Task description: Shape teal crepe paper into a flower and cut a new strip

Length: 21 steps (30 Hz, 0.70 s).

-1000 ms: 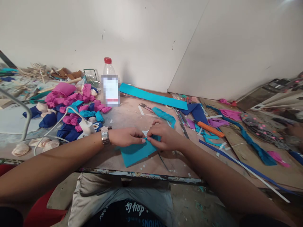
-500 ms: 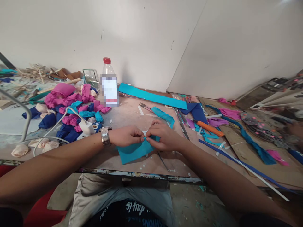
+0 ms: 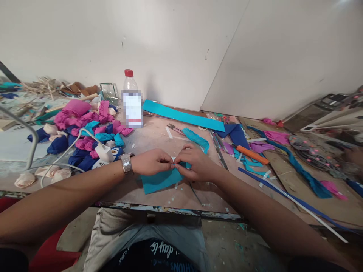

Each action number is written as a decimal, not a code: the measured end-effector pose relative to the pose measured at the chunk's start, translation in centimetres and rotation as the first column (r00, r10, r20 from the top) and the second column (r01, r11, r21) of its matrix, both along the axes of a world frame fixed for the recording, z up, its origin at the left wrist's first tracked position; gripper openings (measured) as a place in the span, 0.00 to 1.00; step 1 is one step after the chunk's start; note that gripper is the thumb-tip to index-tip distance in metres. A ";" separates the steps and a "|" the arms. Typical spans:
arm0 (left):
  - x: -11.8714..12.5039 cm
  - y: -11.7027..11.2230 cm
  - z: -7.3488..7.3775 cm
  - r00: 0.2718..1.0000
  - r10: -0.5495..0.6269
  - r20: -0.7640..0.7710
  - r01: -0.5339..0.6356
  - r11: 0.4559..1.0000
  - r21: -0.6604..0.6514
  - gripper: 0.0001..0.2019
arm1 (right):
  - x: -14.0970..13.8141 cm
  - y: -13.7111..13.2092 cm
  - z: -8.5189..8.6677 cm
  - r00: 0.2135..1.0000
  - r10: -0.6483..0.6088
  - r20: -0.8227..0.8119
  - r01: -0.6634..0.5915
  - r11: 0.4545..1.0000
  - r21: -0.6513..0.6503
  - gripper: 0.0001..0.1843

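A turquoise strip of crepe paper or cloth (image 3: 161, 182) hangs from the fingers of both hands just above the table. My left hand (image 3: 153, 161), below a metal wristwatch (image 3: 126, 163), pinches its upper edge between thumb and forefinger. Close against it, the fingertips of my right hand (image 3: 195, 162) are closed on the same edge, and the two thumbs almost meet. A small white scrap shows behind the fingertips. What exactly lies in the pinch is hidden. Beyond the right hand lies a gathered turquoise strip (image 3: 196, 137).
A red-capped bottle (image 3: 130, 102) stands near the wall beside a long flat turquoise strip (image 3: 181, 115). Leftward are crumpled pink and blue bundles (image 3: 76, 121) and a white plug with cable (image 3: 104, 152). Small scissors (image 3: 176, 129), an orange cutter (image 3: 252, 154) and a white stick (image 3: 306, 209) lie about.
Both hands stay nearly in place, still pinching the turquoise strip. Its hanging lower edge has risen slightly, and the view has shifted a little.
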<state>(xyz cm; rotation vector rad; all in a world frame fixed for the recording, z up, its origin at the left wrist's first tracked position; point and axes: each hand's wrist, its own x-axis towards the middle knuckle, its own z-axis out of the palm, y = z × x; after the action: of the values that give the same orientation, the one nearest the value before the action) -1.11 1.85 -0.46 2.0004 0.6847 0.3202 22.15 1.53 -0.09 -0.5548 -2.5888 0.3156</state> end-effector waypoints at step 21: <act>0.0 -0.2 0.2 0.994 0.106 -0.025 -0.107 0.927 -0.358 0.12 | 0.0 0.4 -0.1 0.996 0.015 -0.091 0.001 0.985 0.172 0.05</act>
<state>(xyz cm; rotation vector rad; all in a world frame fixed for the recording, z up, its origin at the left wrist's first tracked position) -1.15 1.69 -0.31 1.6194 0.7958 0.2343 22.17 1.95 -0.18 -0.4585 -2.4989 0.1147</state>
